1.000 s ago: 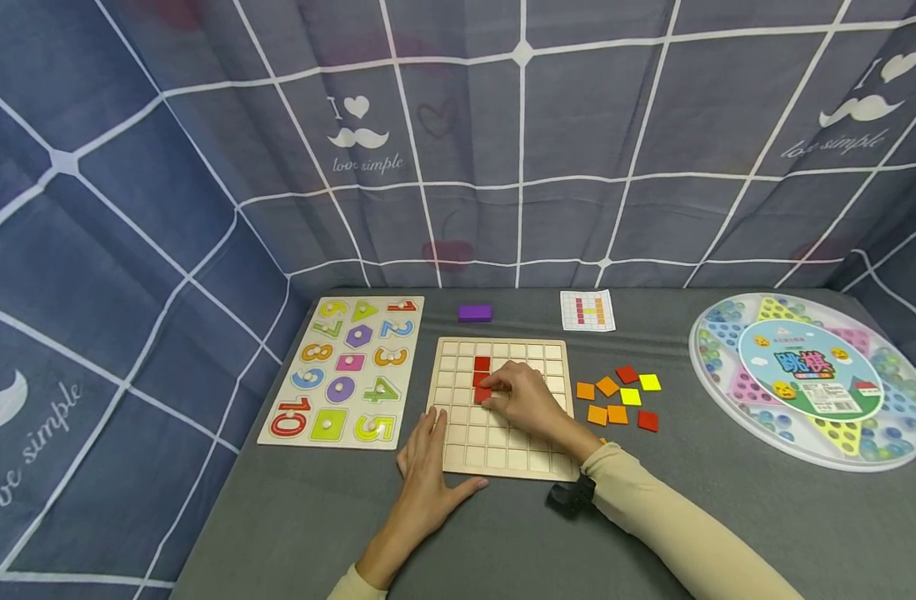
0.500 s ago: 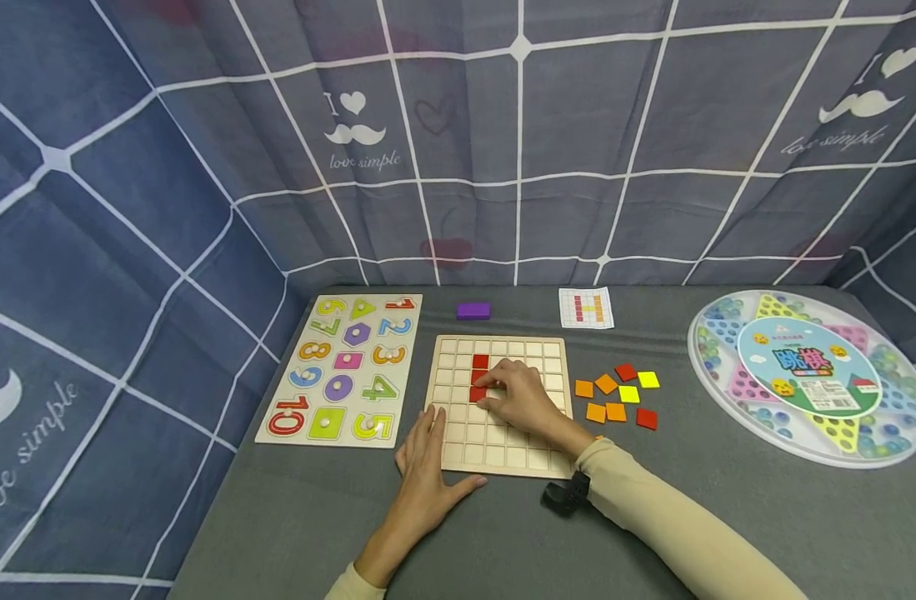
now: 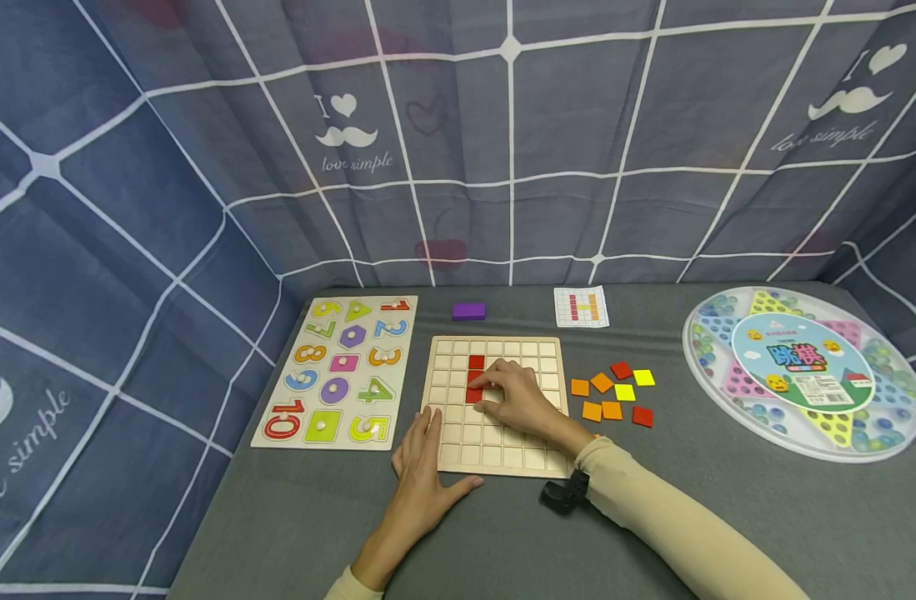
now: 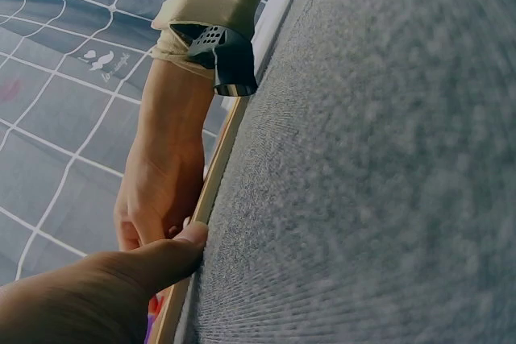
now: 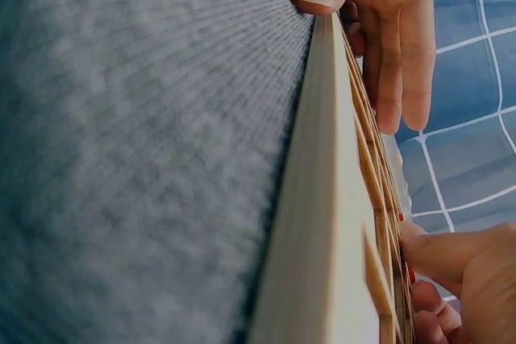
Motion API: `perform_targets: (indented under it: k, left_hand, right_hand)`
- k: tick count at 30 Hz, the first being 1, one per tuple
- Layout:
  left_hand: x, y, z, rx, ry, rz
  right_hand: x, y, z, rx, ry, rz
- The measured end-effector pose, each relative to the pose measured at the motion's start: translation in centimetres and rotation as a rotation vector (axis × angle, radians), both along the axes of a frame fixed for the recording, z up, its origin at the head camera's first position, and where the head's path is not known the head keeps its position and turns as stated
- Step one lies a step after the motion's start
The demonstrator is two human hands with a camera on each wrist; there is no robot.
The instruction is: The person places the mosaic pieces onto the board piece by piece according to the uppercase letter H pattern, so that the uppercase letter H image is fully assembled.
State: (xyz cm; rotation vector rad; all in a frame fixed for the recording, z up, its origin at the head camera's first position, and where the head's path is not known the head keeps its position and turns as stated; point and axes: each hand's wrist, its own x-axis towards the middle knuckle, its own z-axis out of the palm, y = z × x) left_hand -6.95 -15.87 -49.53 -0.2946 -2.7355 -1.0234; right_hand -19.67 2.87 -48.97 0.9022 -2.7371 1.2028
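In the head view, a wooden grid board [image 3: 458,454] lies in front of me with red square tiles [image 3: 476,362] standing in one column of its cells. My right hand [image 3: 519,402] reaches over the board, index finger and thumb at the lowest red tile [image 3: 473,396], which they partly cover. Fingers spread, my left hand [image 3: 420,471] rests along the board's left and front edges. The left wrist view has the left thumb [image 4: 173,255] against the board's edge. Seen from the right wrist, a fingertip [image 5: 415,239] touches the red pieces.
Loose orange tiles [image 3: 592,411], yellow tiles [image 3: 643,377] and red ones lie right of the board. Behind it are a purple block [image 3: 468,312] and a pattern card [image 3: 581,307]. A number puzzle [image 3: 333,375] lies left; a round Chinese checkers set [image 3: 803,371] lies far right.
The head view has shifted slightly. Both hands stay at the same places on the board, with the right fingers still at the lowest red tile.
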Motion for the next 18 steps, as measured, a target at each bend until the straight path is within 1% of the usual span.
perform_targets:
  k: [6, 18]
  left_hand:
    - [-0.10, -0.06, -0.13, -0.001, -0.003, 0.001]
    - [0.01, 0.04, 0.18, 0.001, 0.000, -0.001]
  right_hand:
    - [0.06, 0.07, -0.04, -0.001, 0.012, 0.011]
    - [0.27, 0.02, 0.22, -0.002, 0.012, 0.007]
